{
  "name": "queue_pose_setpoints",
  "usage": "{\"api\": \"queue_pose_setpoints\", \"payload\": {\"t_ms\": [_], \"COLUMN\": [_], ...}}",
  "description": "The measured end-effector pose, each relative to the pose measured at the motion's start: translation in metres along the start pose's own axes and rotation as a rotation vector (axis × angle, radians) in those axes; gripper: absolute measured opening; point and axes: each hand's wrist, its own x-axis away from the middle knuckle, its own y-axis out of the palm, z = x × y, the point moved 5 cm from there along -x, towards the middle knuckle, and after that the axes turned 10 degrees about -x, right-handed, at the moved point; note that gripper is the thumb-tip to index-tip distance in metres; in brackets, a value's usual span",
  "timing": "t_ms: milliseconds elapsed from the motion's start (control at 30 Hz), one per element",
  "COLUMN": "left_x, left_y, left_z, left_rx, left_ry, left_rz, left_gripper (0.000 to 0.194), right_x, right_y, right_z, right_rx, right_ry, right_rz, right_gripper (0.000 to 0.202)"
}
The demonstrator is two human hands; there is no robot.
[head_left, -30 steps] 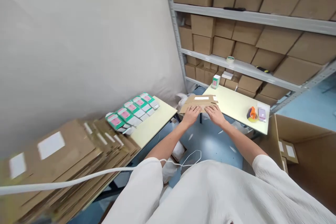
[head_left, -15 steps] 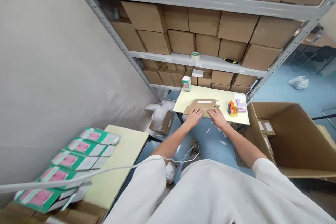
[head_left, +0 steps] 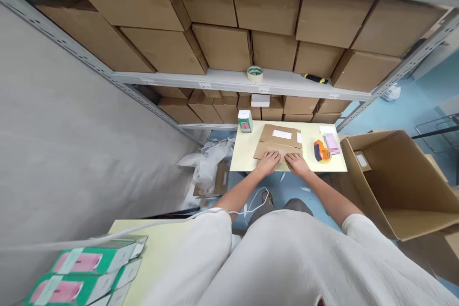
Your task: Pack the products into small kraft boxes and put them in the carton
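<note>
A brown cardboard carton [head_left: 270,136] lies on the small pale table [head_left: 240,150], with white labels on its top and a crease across it. My left hand [head_left: 268,162] rests on the near flap, fingers laid out over the cardboard. Beside it, a short gap to the right, my right hand [head_left: 297,163] presses the same flap with its fingers stretched out. The undersides of both hands are hidden. To the right lies an orange tape dispenser [head_left: 322,151], near a purple pixelated item [head_left: 332,143]. A green and white box [head_left: 245,121] stands at the back left corner.
Shelves of brown boxes [head_left: 220,48] rise behind the table, holding a tape roll [head_left: 255,74] and a yellow-black cutter [head_left: 315,78]. A large open carton [head_left: 412,181] stands at the right. Green-pink boxes [head_left: 79,262] lie lower left. A white cable [head_left: 154,224] crosses my left arm.
My view has moved closer to the shelves and table. The near part of the carton now lies flatter and more spread toward me, with both hands still on it.
</note>
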Motion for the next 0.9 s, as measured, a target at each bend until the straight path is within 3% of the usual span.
{"api": "queue_pose_setpoints", "payload": {"t_ms": [133, 333, 667, 900], "left_x": [0.008, 0.006, -0.025, -0.032], "left_y": [0.021, 0.037, 0.069, 0.097], "left_z": [-0.016, -0.039, -0.033, -0.036], "left_rx": [0.037, 0.101, 0.23, 0.291], "left_ry": [-0.066, -0.188, -0.209, -0.26], "left_rz": [-0.046, -0.091, -0.231, -0.398], "left_gripper": [0.064, 0.066, 0.07, 0.076], "right_x": [-0.015, -0.05, -0.125, -0.124], "right_y": [0.019, 0.024, 0.045, 0.072], "right_z": [0.0, 0.027, 0.081, 0.099], "right_rx": [-0.057, -0.04, -0.05, -0.096], "right_ry": [0.032, 0.189, 0.29, 0.359], "right_rz": [-0.074, -0.145, -0.323, -0.408], "right_gripper": [0.05, 0.05, 0.06, 0.07]}}
